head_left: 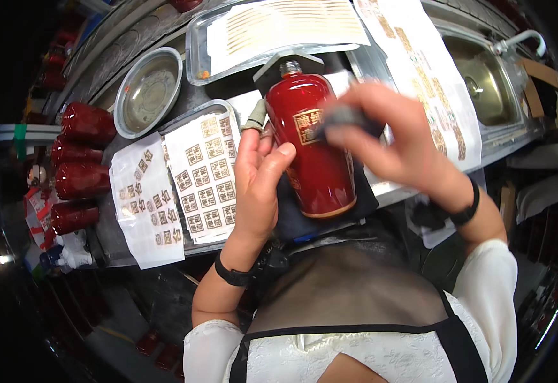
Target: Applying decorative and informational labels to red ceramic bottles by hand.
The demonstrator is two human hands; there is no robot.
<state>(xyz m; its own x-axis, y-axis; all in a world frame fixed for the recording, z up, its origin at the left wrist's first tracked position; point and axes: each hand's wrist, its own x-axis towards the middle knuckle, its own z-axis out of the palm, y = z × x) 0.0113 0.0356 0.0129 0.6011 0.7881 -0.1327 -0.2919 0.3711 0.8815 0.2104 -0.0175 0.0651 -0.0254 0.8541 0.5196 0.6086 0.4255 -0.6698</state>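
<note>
The largest thing is the grey metal workbench (pixel 196 99); its front edge passes just beyond the waist of the person. On its right part lies a long white paper with brown-gold prints (pixel 413 25), and beside it is a steel sink (pixel 499 96). At the far side is a shallow metal tray (pixel 196 64), mostly covered by a white sheet with pale yellow strips (pixel 291 29). A second metal tray (pixel 231 112), on the left, bears white sheets with square brown prints (pixel 208 172).

The glossy dark-red bottle (pixel 314 175) lies in the middle, neck pointing away, base close to the front edge. Between it and the second tray the room is narrow, and the left hand (pixel 256 182) occupies it. Dark-red vessels (pixel 81 180) lie near the left end; next to them is a round metal bowl (pixel 151 83).

The left hand leans thumb and fingers on the bottle's left side; how firmly, I cannot tell. The right hand (pixel 400 140), blurred, is closed on a small dark pad (pixel 349 122), over the right edge of the square gold label (pixel 305 124). A green fingertip cover (pixel 258 115) sits on one left finger.
</note>
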